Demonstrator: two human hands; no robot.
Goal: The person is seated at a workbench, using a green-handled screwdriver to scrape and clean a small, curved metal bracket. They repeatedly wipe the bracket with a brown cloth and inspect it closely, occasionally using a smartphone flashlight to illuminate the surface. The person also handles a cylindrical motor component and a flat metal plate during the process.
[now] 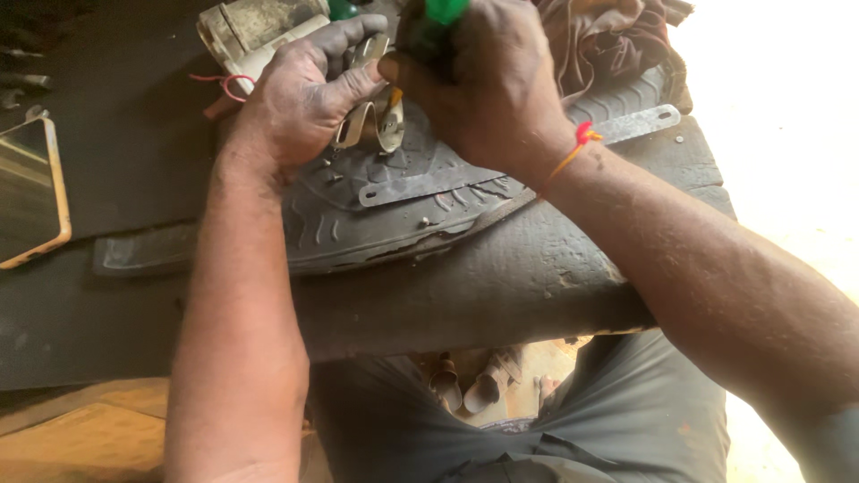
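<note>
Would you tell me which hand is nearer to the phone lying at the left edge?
Left. The left hand works right of the phone; the right hand is farther right, gripping a green-handled tool.

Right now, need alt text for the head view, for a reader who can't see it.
Two grimy bare hands work over a piece of tyre tread on a dark bench: the left hand pinches a bent metal clip, while the right hand drives a green-handled tool into it. A flat metal strip lies across the tread; a phone sits at left.
</note>
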